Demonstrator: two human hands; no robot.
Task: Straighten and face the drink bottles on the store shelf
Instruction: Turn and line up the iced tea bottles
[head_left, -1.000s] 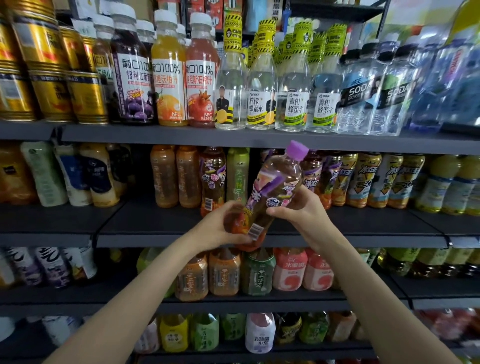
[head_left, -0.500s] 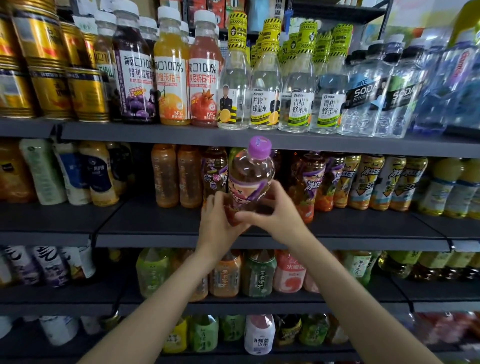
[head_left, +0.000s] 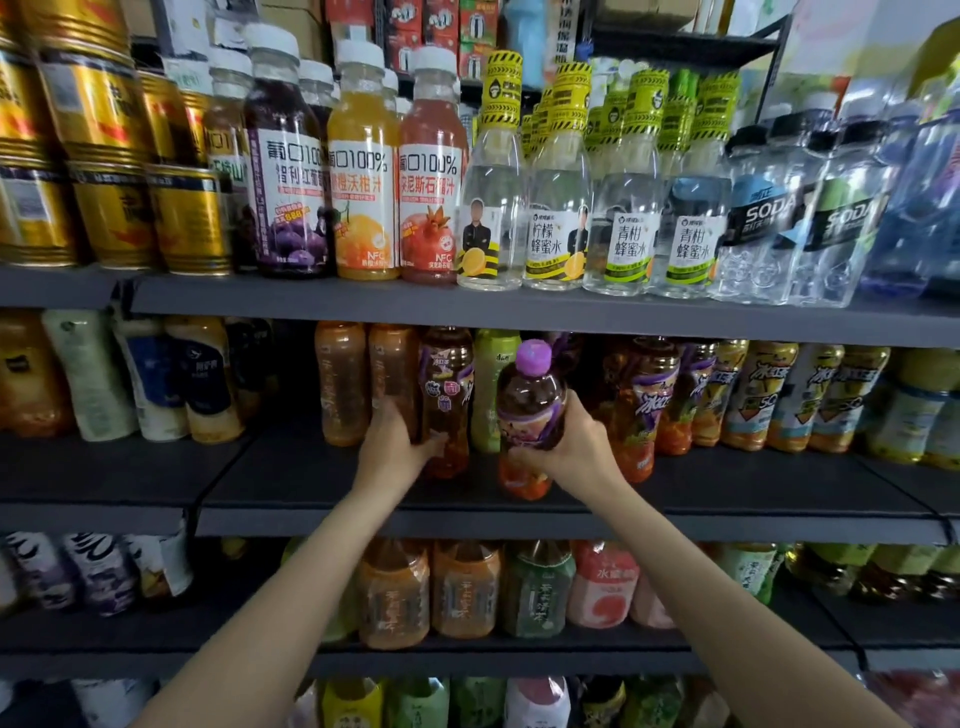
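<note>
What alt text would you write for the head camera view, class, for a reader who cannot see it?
A person's right hand grips a purple-capped tea bottle upright on a store shelf, while the left hand holds a neighbouring bottle. Rows of drinks fill the shelves around them.

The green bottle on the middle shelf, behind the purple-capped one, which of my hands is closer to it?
Roughly even, the right slightly nearer. The right hand grips the purple-capped bottle directly in front of the green bottle; the left hand holds the dark tea bottle beside it.
</note>
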